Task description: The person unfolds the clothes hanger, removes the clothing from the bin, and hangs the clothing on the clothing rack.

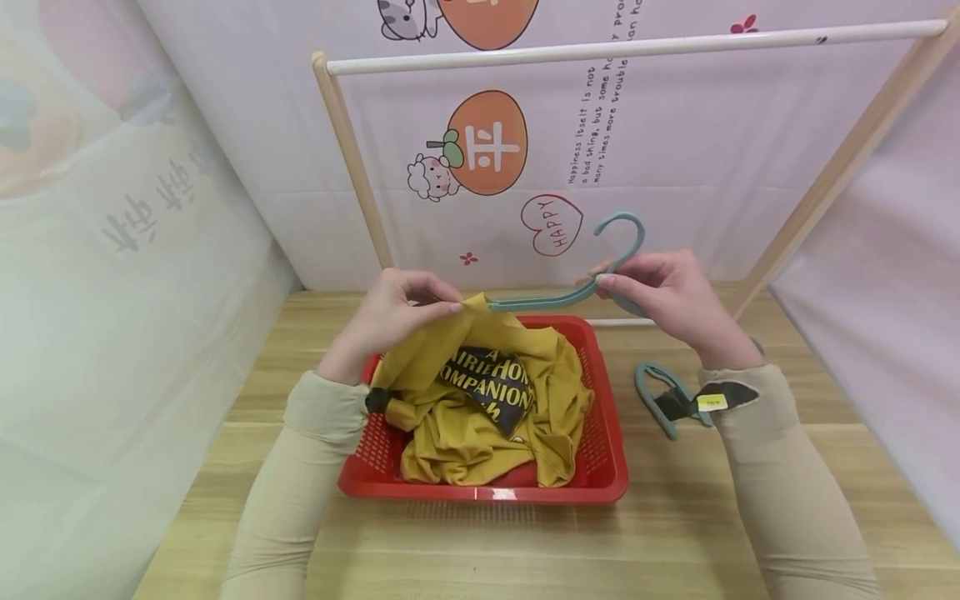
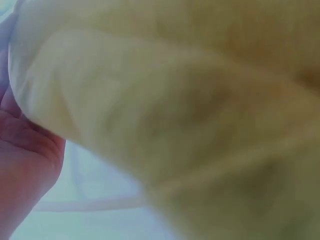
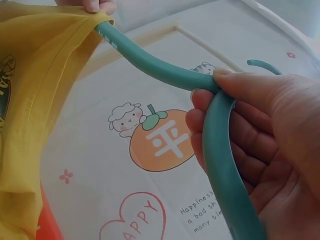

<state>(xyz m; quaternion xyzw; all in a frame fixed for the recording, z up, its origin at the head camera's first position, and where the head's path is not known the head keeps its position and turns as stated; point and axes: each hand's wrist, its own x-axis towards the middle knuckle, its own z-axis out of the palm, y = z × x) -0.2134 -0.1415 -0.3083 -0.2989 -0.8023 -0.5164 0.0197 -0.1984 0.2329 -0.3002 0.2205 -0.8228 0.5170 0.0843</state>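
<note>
Between thumb and fingers, my right hand (image 1: 663, 292) pinches a teal clothes hanger (image 3: 157, 67) near the base of its hook. One arm of the hanger reaches left, and its end is inside the edge of a mustard-yellow T-shirt (image 1: 555, 350). My left hand (image 1: 397, 312) pinches that shirt edge beside the hanger's tip. Most of the shirt, with a dark printed patch, lies bunched in a red plastic basket (image 1: 618, 467). Blurred yellow cloth fills most of the left wrist view, hiding the fingertips of the left hand (image 2: 30, 150).
Another teal hanger (image 1: 656, 408) lies on the wooden table (image 1: 480, 550) right of the basket, partly behind the right wrist. Behind stands a rack with a white rail (image 1: 637, 46) and wooden posts (image 1: 352, 167). Printed white sheets cover the back and sides.
</note>
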